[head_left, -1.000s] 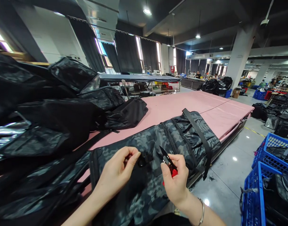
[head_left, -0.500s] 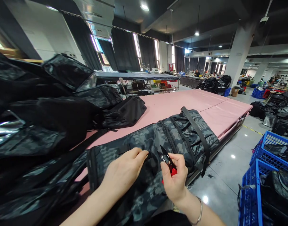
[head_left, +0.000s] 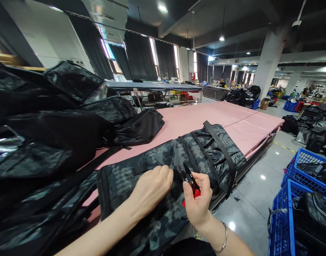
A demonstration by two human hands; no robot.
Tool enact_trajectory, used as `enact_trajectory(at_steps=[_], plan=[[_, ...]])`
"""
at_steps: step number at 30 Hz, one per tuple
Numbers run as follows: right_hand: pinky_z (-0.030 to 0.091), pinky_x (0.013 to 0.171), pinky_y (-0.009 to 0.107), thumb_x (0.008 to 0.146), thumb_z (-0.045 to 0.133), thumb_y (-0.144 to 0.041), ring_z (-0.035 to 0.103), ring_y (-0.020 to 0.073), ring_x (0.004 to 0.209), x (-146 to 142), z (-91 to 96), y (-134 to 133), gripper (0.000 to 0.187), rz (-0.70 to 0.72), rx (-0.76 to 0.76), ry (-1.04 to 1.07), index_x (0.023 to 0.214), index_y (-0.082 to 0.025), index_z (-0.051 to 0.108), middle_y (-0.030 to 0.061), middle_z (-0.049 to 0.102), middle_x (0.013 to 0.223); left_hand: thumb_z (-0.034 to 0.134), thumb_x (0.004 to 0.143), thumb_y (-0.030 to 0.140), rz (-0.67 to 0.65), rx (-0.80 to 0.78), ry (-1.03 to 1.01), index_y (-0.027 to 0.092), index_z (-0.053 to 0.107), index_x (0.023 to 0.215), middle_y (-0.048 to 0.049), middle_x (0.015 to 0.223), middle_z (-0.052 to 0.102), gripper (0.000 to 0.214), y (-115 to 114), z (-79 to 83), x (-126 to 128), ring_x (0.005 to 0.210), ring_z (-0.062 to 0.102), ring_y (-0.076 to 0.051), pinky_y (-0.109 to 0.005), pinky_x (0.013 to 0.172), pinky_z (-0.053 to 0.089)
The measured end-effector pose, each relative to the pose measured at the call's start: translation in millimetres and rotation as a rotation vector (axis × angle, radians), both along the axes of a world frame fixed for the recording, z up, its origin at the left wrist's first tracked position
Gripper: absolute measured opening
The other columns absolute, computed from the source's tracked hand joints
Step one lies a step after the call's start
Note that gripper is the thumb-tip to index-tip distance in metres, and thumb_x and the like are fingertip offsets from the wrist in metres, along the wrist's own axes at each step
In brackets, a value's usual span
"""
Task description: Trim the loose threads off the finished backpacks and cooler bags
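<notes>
A dark camouflage bag (head_left: 165, 153) with zips and a black strap lies across the near edge of the pink-covered table. My right hand (head_left: 199, 199) is closed around black thread snips with red on the handle (head_left: 189, 175), their blades apart and pointing up and away over the bag. Just left of the snips, my left hand (head_left: 154, 188) rests on the bag with its fingers curled in. Its fingertips face away from me, so what they pinch, if anything, is hidden. A small black patch (head_left: 140, 169) shows on the bag beyond that hand.
Black and camouflage bags (head_left: 58, 131) are heaped at the left of the pink table (head_left: 195, 115). Blue plastic crates (head_left: 282, 217) holding dark bags stand on the floor at the right. Farther back are another long table (head_left: 152, 85) and a pillar (head_left: 271, 67).
My left hand has shifted a little to the right and turned, its fingers now curled with the knuckles up. The snips stay in my right hand, nearly unmoved.
</notes>
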State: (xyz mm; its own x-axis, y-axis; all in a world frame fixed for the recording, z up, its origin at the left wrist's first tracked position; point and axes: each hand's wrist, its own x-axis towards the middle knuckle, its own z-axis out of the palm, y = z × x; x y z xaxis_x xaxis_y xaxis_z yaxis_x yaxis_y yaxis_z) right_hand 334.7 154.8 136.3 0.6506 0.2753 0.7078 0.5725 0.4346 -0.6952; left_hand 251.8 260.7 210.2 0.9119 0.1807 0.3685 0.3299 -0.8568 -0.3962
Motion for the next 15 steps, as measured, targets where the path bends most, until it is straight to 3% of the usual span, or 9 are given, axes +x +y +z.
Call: enact_trajectory(at_steps=[3, 7, 10, 12, 15], plan=[[0.054, 0.064, 0.027, 0.086, 0.055, -0.022, 0.062, 0.0145, 0.068, -0.3, -2.6, -1.2, 0.021, 0.006, -0.013, 0.01, 0.106, -0.019, 0.049, 0.0032, 0.062, 0.08, 0.04, 0.085, 0.017, -0.021, -0.22, -0.158, 0.017, 0.06, 0.078, -0.0061, 0.075, 0.064, 0.022, 16.6, 1.1, -13.6, 0.065, 0.062, -0.019, -0.026, 0.054, 0.045], [0.053, 0.06, 0.026, 0.086, 0.055, -0.023, 0.061, 0.0137, 0.065, -0.7, -3.2, -1.8, 0.02, 0.014, -0.014, 0.021, 0.105, -0.019, 0.049, 0.0018, 0.061, 0.077, 0.044, 0.082, 0.038, 0.01, -0.585, -0.429, 0.021, 0.061, 0.08, -0.0011, 0.075, 0.067, 0.025, 27.0, 9.2, -31.8, 0.062, 0.062, -0.015, -0.022, 0.056, 0.046], [0.052, 0.059, 0.025, 0.087, 0.055, -0.025, 0.061, 0.0132, 0.064, -0.4, -0.3, -1.8, 0.018, 0.005, 0.01, 0.04, 0.103, -0.019, 0.049, 0.0014, 0.06, 0.077, 0.046, 0.082, 0.046, -0.014, -0.755, -0.419, 0.022, 0.062, 0.072, 0.0015, 0.066, 0.067, 0.031, 22.9, 10.8, -38.1, 0.058, 0.061, -0.014, -0.021, 0.054, 0.046], [0.052, 0.058, 0.024, 0.087, 0.054, -0.026, 0.06, 0.0127, 0.063, -0.2, 1.4, -1.7, 0.017, 0.014, 0.031, 0.073, 0.102, -0.019, 0.05, 0.0008, 0.06, 0.076, 0.044, 0.084, 0.048, -0.097, -0.778, -0.339, 0.023, 0.063, 0.07, 0.0013, 0.065, 0.067, 0.035, 16.5, 6.6, -37.7, 0.059, 0.061, -0.014, -0.021, 0.056, 0.048], [0.051, 0.058, 0.024, 0.088, 0.054, -0.026, 0.059, 0.012, 0.063, 0.3, 2.0, -2.0, 0.016, 0.039, 0.072, 0.116, 0.102, -0.019, 0.05, 0.0007, 0.06, 0.076, 0.042, 0.087, 0.041, -0.23, -0.654, -0.281, 0.024, 0.068, 0.097, -0.005, 0.101, 0.071, 0.033, 5.3, -3.6, -35.2, 0.092, 0.066, -0.02, -0.027, 0.083, 0.052]])
